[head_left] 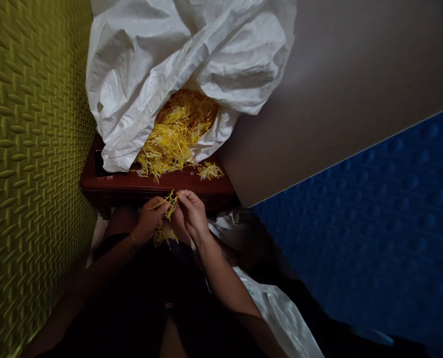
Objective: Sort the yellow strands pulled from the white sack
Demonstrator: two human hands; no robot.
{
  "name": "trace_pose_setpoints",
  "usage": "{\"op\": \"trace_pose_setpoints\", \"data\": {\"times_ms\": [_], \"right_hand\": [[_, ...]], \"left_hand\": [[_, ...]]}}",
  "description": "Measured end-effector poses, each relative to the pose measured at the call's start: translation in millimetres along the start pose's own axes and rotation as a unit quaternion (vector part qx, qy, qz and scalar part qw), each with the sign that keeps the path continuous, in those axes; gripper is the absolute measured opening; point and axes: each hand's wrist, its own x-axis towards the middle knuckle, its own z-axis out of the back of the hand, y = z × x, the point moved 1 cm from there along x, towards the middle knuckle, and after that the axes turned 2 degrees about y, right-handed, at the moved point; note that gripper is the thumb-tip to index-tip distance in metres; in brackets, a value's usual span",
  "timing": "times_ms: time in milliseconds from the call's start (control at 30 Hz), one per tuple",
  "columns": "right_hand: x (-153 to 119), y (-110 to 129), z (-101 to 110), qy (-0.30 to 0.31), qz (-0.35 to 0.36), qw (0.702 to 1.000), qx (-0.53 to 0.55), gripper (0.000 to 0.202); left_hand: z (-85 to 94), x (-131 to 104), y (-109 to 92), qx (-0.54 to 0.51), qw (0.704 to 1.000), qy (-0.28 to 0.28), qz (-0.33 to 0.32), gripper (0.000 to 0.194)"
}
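Just in front of the red-brown table's edge, over my lap, my left hand (pixel 150 217) is closed on a small bunch of thin yellow, branching strands (pixel 170 205). The fingertips of my right hand (pixel 194 213) pinch the top of the same bunch from the other side. More of these strands (pixel 165 233) lie below, between my legs. On the table, a large heap of yellow strands (pixel 172 136) with pale tips spills from the mouth of a white woven sack (pixel 143 59). A small loose clump (pixel 210 171) sits right of the heap. What the strands are made of is unclear.
The red-brown table (pixel 150 185) carries a dark flat object, perhaps a phone (pixel 101 166), at its left. A yellow textured wall (pixel 31 149) stands close on the left. A grey panel (pixel 318 99) and a blue dimpled surface (pixel 374 223) are on the right. White plastic (pixel 277 308) lies low right.
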Motion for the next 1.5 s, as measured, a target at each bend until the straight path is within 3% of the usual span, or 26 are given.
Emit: {"op": "trace_pose_setpoints", "data": {"times_ms": [100,167,267,433,533,700,833,967,1033,1167,1267,1400,1433,1500], "right_hand": [[27,14,38,-0.120,0.046,0.991,0.048,0.024],[39,26,63,-0.191,0.107,0.975,0.022,0.026],[36,32,71,-0.120,0.096,0.987,-0.054,0.024],[-6,16,25,0.078,-0.085,0.989,-0.094,0.032],[-20,10,2,0.144,-0.121,0.975,-0.118,0.031],[-21,9,-11,0.185,-0.086,0.969,-0.137,0.021],[-21,2,-12,0.167,-0.099,0.973,-0.121,0.022],[-26,-4,-10,0.090,-0.026,0.986,-0.139,0.018],[-31,-4,-9,0.067,0.038,0.978,-0.195,0.014],[-47,4,-8,0.053,0.206,0.920,-0.329,0.010],[-66,15,-9,0.090,0.293,0.871,-0.385,0.010],[-92,34,-11,0.191,0.335,0.839,-0.385,0.020],[-92,38,-11,0.185,0.331,0.844,-0.379,0.019],[-78,44,-4,0.106,0.312,0.868,-0.370,0.013]], "left_hand": [[6.7,-1,-2,-0.054,0.998,-0.015,0.016,0.018],[14.7,1,-2,-0.115,0.993,-0.025,0.029,0.018],[22.1,8,-2,-0.196,0.979,-0.007,0.053,0.016],[13.6,16,0,-0.241,0.965,0.049,0.090,0.013],[7.7,15,0,-0.236,0.964,0.065,0.108,0.014],[7.6,12,-1,-0.194,0.977,0.046,0.077,0.019],[8.8,12,-1,-0.165,0.985,0.016,0.055,0.019],[10.9,12,0,-0.183,0.983,-0.010,0.020,0.019],[9.4,11,1,-0.211,0.977,-0.012,0.021,0.019],[0.7,8,3,-0.255,0.966,0.004,0.047,0.019],[2.6,17,2,-0.272,0.960,-0.012,0.056,0.017],[25.4,38,-7,-0.303,0.946,-0.113,0.041,0.022],[30.8,42,-10,-0.301,0.946,-0.112,0.033,0.022],[37.2,44,-15,-0.300,0.949,-0.094,0.029,0.020]]}}
